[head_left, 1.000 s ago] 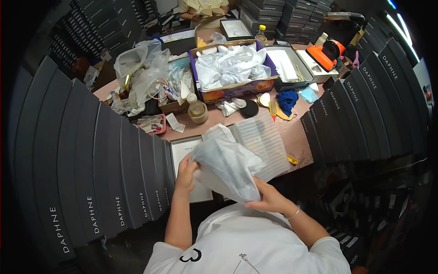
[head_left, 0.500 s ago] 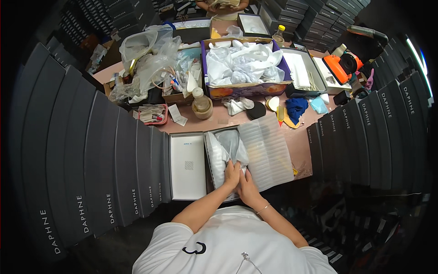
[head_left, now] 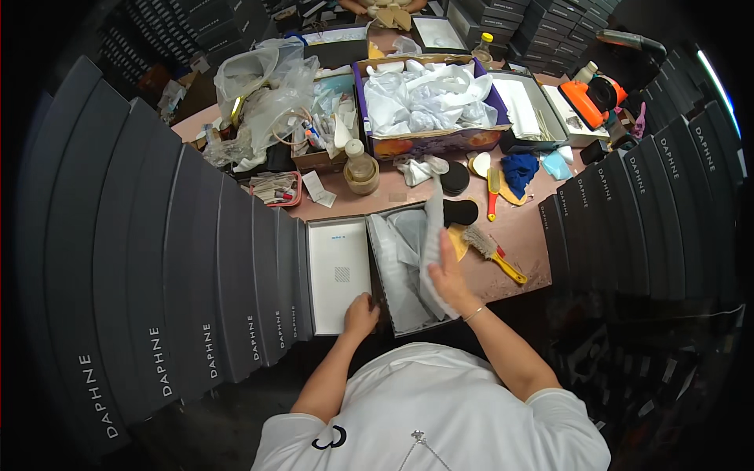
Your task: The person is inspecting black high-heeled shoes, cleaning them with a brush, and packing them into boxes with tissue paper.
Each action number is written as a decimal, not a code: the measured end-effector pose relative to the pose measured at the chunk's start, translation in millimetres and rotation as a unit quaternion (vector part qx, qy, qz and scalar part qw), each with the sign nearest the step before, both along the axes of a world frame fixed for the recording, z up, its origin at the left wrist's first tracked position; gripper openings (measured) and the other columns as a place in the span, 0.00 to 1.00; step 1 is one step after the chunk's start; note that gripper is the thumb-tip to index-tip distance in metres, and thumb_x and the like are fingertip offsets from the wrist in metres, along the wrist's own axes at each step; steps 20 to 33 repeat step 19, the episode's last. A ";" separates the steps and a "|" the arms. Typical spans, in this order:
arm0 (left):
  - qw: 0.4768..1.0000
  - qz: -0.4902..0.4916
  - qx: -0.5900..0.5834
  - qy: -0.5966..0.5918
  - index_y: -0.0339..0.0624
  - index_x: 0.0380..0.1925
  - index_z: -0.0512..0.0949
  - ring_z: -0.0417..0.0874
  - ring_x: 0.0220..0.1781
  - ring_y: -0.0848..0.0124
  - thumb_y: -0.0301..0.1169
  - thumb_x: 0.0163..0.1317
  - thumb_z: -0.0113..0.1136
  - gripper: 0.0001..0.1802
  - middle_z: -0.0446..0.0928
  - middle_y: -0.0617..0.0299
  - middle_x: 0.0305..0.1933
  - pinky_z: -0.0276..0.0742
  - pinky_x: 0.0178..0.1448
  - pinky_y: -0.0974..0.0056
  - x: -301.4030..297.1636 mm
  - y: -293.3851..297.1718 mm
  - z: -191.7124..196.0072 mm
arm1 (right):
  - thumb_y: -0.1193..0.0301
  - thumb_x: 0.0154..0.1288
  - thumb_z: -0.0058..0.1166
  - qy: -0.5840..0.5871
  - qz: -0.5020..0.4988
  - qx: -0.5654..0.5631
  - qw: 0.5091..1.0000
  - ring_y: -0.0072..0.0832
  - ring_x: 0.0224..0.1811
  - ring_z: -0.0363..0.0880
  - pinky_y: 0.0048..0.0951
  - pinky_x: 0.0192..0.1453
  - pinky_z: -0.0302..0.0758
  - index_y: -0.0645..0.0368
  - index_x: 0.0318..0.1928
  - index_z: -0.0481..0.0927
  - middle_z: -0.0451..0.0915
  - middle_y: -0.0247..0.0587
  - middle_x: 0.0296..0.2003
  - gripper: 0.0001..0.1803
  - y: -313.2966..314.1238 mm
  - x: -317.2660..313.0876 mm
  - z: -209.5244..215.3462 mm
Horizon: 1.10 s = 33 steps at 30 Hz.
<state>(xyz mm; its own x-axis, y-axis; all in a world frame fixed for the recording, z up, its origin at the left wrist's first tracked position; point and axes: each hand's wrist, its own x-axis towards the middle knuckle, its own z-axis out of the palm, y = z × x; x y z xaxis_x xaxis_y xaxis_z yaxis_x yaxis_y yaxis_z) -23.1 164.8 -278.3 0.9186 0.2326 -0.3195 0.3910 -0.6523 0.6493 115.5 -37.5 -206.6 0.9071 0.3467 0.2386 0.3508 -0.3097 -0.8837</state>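
Note:
In front of me is a dark shoe box holding something wrapped in white tissue paper. A white foam sheet stands on edge along the box's right side, folded inward. My right hand lies against the sheet's outer face, its fingers stretched upward. Left of the box lies the lid, its white inside facing up. My left hand is at the lid's near right corner, fingers curled over the edge. What the tissue covers is hidden.
Stacked dark shoe boxes wall the left; more boxes stand right. A yellow-handled brush lies right of the box. Behind are a bottle in a cup, a purple carton of white paper, and an orange device. Someone sits opposite.
The foam sheet, spread flat to the right before, is now lifted and folded toward the box, uncovering the brush. My left hand has gone from the tissue to the lid, my right to the sheet.

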 end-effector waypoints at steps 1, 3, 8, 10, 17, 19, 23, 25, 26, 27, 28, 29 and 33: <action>0.998 0.003 0.023 -0.060 0.33 0.32 0.71 0.76 0.36 0.43 0.32 0.58 0.58 0.12 0.75 0.42 0.33 0.73 0.41 0.49 1.1 -5.5 2.2 | 0.54 0.66 0.50 -0.030 0.053 -0.148 0.987 0.48 0.72 0.51 0.48 0.73 0.49 0.62 0.68 0.57 0.56 0.55 0.68 0.37 7.6 -2.5 6.6; 0.994 0.028 0.014 -0.100 0.34 0.32 0.71 0.78 0.35 0.49 0.31 0.60 0.58 0.11 0.75 0.44 0.32 0.74 0.40 0.51 -3.2 0.7 26.3 | 0.51 0.66 0.49 -0.112 0.161 -0.408 0.891 0.50 0.74 0.47 0.49 0.75 0.44 0.60 0.69 0.56 0.54 0.56 0.69 0.39 19.7 -5.8 14.2; 0.890 0.158 -0.404 -0.143 0.32 0.43 0.74 0.79 0.45 0.74 0.34 0.66 0.55 0.15 0.79 0.58 0.41 0.74 0.48 0.67 -48.4 39.1 155.4 | 0.54 0.64 0.53 -0.032 0.107 -0.302 0.947 0.50 0.73 0.48 0.47 0.74 0.45 0.61 0.71 0.51 0.52 0.59 0.69 0.43 13.0 -4.8 32.0; 0.813 0.130 -0.537 -0.185 0.30 0.52 0.71 0.79 0.51 0.69 0.34 0.67 0.55 0.19 0.78 0.57 0.49 0.73 0.55 0.67 -55.1 36.0 190.7 | 0.53 0.64 0.54 0.033 0.082 -0.115 0.989 0.52 0.73 0.48 0.44 0.74 0.47 0.64 0.70 0.50 0.53 0.62 0.69 0.44 -5.6 -11.1 70.5; 0.967 -0.048 -0.159 -0.191 0.28 0.60 0.65 0.57 0.70 0.47 0.43 0.66 0.55 0.32 0.53 0.39 0.69 0.55 0.71 0.55 7.3 -28.2 86.3 | 0.49 0.67 0.49 0.288 -0.032 -0.033 0.957 0.38 0.56 0.76 0.37 0.60 0.69 0.63 0.64 0.64 0.77 0.51 0.52 0.35 -55.8 0.7 31.1; 0.967 0.023 -0.188 -0.169 0.30 0.64 0.60 0.52 0.73 0.44 0.50 0.62 0.59 0.41 0.50 0.40 0.72 0.51 0.73 0.51 17.6 -37.8 51.7 | 0.53 0.68 0.50 0.247 -0.048 -0.113 0.961 0.39 0.63 0.70 0.34 0.66 0.64 0.62 0.65 0.64 0.72 0.54 0.59 0.33 -50.7 -0.9 -31.1; 0.967 0.023 -0.188 -0.169 0.30 0.64 0.60 0.52 0.73 0.44 0.50 0.62 0.59 0.41 0.50 0.40 0.72 0.51 0.73 0.51 17.6 -37.8 51.7 | 0.53 0.68 0.50 0.247 -0.048 -0.113 0.961 0.39 0.63 0.70 0.34 0.66 0.64 0.62 0.65 0.64 0.72 0.54 0.59 0.33 -50.7 -0.9 -31.1; 0.967 0.023 -0.188 -0.169 0.30 0.64 0.60 0.52 0.73 0.44 0.50 0.62 0.59 0.41 0.50 0.40 0.72 0.51 0.73 0.51 17.6 -37.8 51.7 | 0.53 0.68 0.50 0.247 -0.048 -0.113 0.961 0.39 0.63 0.70 0.34 0.66 0.64 0.62 0.65 0.64 0.72 0.54 0.59 0.33 -50.7 -0.9 -31.1; 0.967 0.023 -0.188 -0.169 0.30 0.64 0.60 0.52 0.73 0.44 0.50 0.62 0.59 0.41 0.50 0.40 0.72 0.51 0.73 0.51 17.6 -37.8 51.7 | 0.53 0.68 0.50 0.247 -0.048 -0.113 0.961 0.39 0.63 0.70 0.34 0.66 0.64 0.62 0.65 0.64 0.72 0.54 0.59 0.33 -50.7 -0.9 -31.1; 0.967 0.023 -0.188 -0.169 0.30 0.64 0.60 0.52 0.73 0.44 0.50 0.62 0.59 0.41 0.50 0.40 0.72 0.51 0.73 0.51 17.6 -37.8 51.7 | 0.53 0.68 0.50 0.247 -0.048 -0.113 0.961 0.39 0.63 0.70 0.34 0.66 0.64 0.62 0.65 0.64 0.72 0.54 0.59 0.33 -50.7 -0.9 -31.1; 0.967 0.023 -0.188 -0.169 0.30 0.64 0.60 0.52 0.73 0.44 0.50 0.62 0.59 0.41 0.50 0.40 0.72 0.51 0.73 0.51 17.6 -37.8 51.7 | 0.53 0.68 0.50 0.247 -0.048 -0.113 0.961 0.39 0.63 0.70 0.34 0.66 0.64 0.62 0.65 0.64 0.72 0.54 0.59 0.33 -50.7 -0.9 -31.1; 0.967 0.023 -0.188 -0.169 0.30 0.64 0.60 0.52 0.73 0.44 0.50 0.62 0.59 0.41 0.50 0.40 0.72 0.51 0.73 0.51 17.6 -37.8 51.7 | 0.53 0.68 0.50 0.247 -0.048 -0.113 0.961 0.39 0.63 0.70 0.34 0.66 0.64 0.62 0.65 0.64 0.72 0.54 0.59 0.33 -50.7 -0.9 -31.1; 0.967 0.023 -0.188 -0.169 0.30 0.64 0.60 0.52 0.73 0.44 0.50 0.62 0.59 0.41 0.50 0.40 0.72 0.51 0.73 0.51 17.6 -37.8 51.7 | 0.53 0.68 0.50 0.247 -0.048 -0.113 0.961 0.39 0.63 0.70 0.34 0.66 0.64 0.62 0.65 0.64 0.72 0.54 0.59 0.33 -50.7 -0.9 -31.1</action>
